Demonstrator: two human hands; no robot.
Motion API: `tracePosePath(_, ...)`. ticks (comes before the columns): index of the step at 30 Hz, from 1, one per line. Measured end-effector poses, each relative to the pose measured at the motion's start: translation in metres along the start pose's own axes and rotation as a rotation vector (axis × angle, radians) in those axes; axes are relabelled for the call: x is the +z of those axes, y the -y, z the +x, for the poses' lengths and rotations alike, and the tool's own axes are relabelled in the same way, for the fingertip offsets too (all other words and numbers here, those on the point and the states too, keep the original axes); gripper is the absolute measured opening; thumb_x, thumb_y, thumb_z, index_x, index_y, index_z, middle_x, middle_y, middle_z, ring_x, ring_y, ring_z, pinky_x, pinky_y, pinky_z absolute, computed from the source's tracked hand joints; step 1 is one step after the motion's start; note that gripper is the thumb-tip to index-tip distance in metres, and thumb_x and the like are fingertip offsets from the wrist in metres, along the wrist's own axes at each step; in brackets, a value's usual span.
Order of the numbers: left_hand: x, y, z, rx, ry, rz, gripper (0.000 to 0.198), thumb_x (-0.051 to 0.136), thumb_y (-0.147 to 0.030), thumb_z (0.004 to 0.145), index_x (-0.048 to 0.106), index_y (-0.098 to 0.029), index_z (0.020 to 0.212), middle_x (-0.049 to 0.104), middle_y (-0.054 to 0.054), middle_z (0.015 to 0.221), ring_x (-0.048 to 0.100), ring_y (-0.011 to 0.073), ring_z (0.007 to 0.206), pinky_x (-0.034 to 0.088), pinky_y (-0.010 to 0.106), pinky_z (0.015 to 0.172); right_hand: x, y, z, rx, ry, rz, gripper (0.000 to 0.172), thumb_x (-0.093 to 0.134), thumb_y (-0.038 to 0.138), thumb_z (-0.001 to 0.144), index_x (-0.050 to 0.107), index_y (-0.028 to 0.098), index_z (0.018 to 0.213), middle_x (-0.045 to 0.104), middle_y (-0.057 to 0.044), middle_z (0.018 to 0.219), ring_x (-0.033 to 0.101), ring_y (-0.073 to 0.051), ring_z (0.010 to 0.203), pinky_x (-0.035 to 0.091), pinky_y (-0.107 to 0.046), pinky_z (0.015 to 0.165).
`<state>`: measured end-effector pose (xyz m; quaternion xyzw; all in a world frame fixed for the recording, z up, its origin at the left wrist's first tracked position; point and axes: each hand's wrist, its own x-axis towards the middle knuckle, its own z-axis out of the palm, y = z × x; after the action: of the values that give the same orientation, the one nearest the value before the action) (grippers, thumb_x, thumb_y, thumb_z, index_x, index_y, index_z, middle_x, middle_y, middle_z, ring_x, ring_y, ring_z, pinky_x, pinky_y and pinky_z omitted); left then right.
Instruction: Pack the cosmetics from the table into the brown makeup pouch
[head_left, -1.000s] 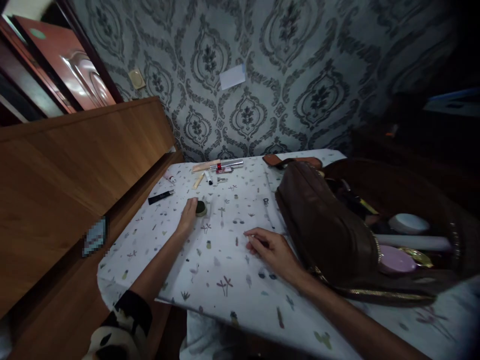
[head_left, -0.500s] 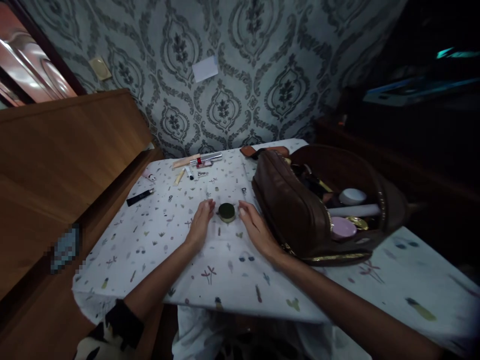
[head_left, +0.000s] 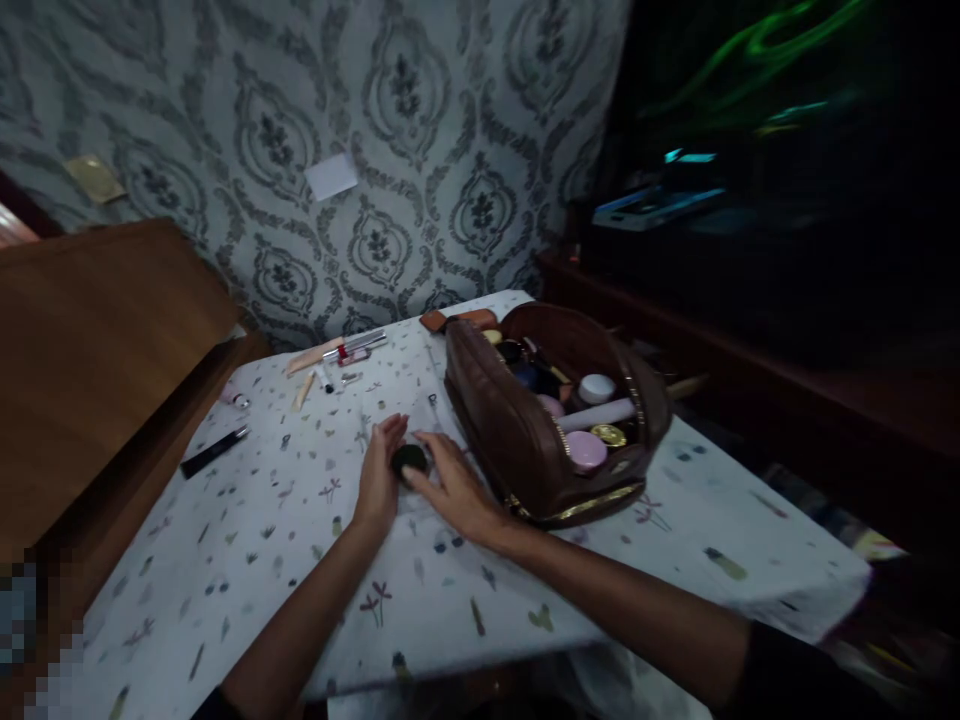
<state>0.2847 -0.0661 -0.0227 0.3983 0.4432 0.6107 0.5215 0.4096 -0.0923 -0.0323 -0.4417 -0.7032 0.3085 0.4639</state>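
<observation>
A small round container with a dark lid (head_left: 409,459) sits on the patterned white cloth (head_left: 300,600) between my hands. My right hand (head_left: 457,490) has its thumb on the near edge of the lid and its fingers around the right side. Close along the container's left side is my left hand (head_left: 379,472), fingers stretched out and holding nothing. To the right of my right hand stands an unzipped brown bag (head_left: 495,430). Inside it are a pink round container (head_left: 586,451), a white-lidded jar (head_left: 597,388) and a gold round piece (head_left: 608,435).
Several slim cosmetic tubes (head_left: 319,355) lie at the table's far left. A black pen-like item (head_left: 215,452) and a pink-and-white tube (head_left: 234,396) rest near the left edge. A wooden panel (head_left: 97,330) borders the left side; patterned wallpaper (head_left: 375,240) rises behind.
My view has turned right. My hands have come together around the dark-lidded container, and my right thumb now touches it; before, both hands were apart from it.
</observation>
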Motion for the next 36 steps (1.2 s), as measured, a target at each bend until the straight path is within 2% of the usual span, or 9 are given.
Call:
tracePosePath(2, 0.001, -0.001, -0.001, -0.017, -0.022, -0.009, 0.057, 0.055, -0.07, 0.086, 0.067, -0.021, 0.111, 0.067, 0.013, 0.131, 0.057, 0.0258, 0.13, 0.032, 0.044, 0.118, 0.001, 0.001, 0.001, -0.041, 0.077, -0.045, 0.048, 0.066, 0.019, 0.081, 0.053, 0.015, 0.126, 0.06, -0.013, 0.124, 0.054, -0.026, 0.119, 0.044, -0.042, 0.105)
tracePosePath(4, 0.002, -0.003, -0.002, -0.045, -0.034, -0.021, 0.055, 0.053, -0.07, 0.087, 0.067, -0.021, 0.109, 0.068, 0.013, 0.13, 0.056, 0.0252, 0.131, 0.032, 0.044, 0.119, -0.001, 0.004, 0.001, -0.046, 0.148, -0.122, 0.052, 0.068, 0.013, 0.078, 0.052, 0.015, 0.128, 0.059, -0.013, 0.126, 0.052, -0.026, 0.12, 0.043, -0.043, 0.105)
tracePosePath(11, 0.006, -0.015, -0.007, -0.12, 0.016, -0.028, 0.056, 0.047, -0.069, 0.09, 0.069, -0.02, 0.104, 0.069, 0.012, 0.128, 0.054, 0.0262, 0.133, 0.036, 0.045, 0.117, -0.013, 0.021, -0.001, 0.075, 0.275, -0.267, 0.047, 0.074, 0.026, 0.08, 0.056, 0.014, 0.121, 0.055, -0.013, 0.121, 0.048, -0.029, 0.118, 0.044, -0.042, 0.101)
tracePosePath(15, 0.008, -0.027, -0.01, -0.183, 0.053, -0.064, 0.057, 0.046, -0.069, 0.09, 0.071, -0.019, 0.103, 0.069, 0.013, 0.128, 0.055, 0.0273, 0.132, 0.038, 0.046, 0.116, -0.015, 0.022, -0.004, -0.016, 0.247, -0.181, 0.04, 0.074, 0.023, 0.078, 0.058, 0.012, 0.113, 0.056, -0.012, 0.118, 0.048, -0.028, 0.116, 0.042, -0.042, 0.103)
tracePosePath(20, 0.016, -0.046, -0.013, -0.162, 0.149, -0.066, 0.056, 0.053, -0.07, 0.086, 0.072, -0.02, 0.104, 0.068, 0.012, 0.131, 0.055, 0.0281, 0.133, 0.034, 0.047, 0.119, -0.022, 0.035, -0.006, -0.117, 0.145, -0.084, 0.04, 0.075, 0.022, 0.077, 0.058, 0.013, 0.112, 0.056, -0.012, 0.116, 0.049, -0.027, 0.112, 0.045, -0.043, 0.101)
tracePosePath(24, 0.034, -0.06, -0.023, -0.174, 0.249, -0.113, 0.055, 0.057, -0.067, 0.085, 0.074, -0.019, 0.105, 0.069, 0.012, 0.129, 0.056, 0.031, 0.132, 0.036, 0.048, 0.118, -0.046, 0.061, -0.004, -0.21, 0.115, -0.067, 0.044, 0.075, 0.021, 0.079, 0.056, 0.016, 0.118, 0.057, -0.01, 0.119, 0.049, -0.024, 0.116, 0.043, -0.041, 0.105)
tracePosePath(26, 0.047, -0.067, -0.029, -0.191, 0.277, -0.172, 0.056, 0.053, -0.067, 0.088, 0.073, -0.02, 0.11, 0.068, 0.012, 0.13, 0.057, 0.0316, 0.131, 0.038, 0.049, 0.116, -0.064, 0.076, -0.001, -0.258, 0.115, -0.121, 0.046, 0.076, 0.02, 0.08, 0.056, 0.015, 0.121, 0.057, -0.01, 0.118, 0.049, -0.024, 0.118, 0.041, -0.041, 0.107)
tracePosePath(30, 0.075, -0.08, -0.039, -0.218, 0.307, -0.271, 0.057, 0.045, -0.066, 0.093, 0.07, -0.022, 0.119, 0.07, 0.01, 0.128, 0.055, 0.0316, 0.133, 0.042, 0.05, 0.114, -0.104, 0.1, 0.004, -0.322, 0.105, -0.246, 0.039, 0.073, 0.022, 0.084, 0.057, 0.012, 0.118, 0.058, -0.011, 0.115, 0.051, -0.025, 0.115, 0.042, -0.041, 0.105)
tracePosePath(36, 0.108, -0.087, -0.048, -0.2, 0.375, -0.273, 0.054, 0.036, -0.061, 0.098, 0.069, -0.023, 0.117, 0.073, 0.006, 0.12, 0.052, 0.0289, 0.136, 0.044, 0.045, 0.114, -0.146, 0.108, 0.011, -0.308, -0.032, -0.435, 0.034, 0.069, 0.026, 0.089, 0.056, 0.015, 0.119, 0.058, -0.01, 0.114, 0.053, -0.025, 0.109, 0.049, -0.039, 0.091)
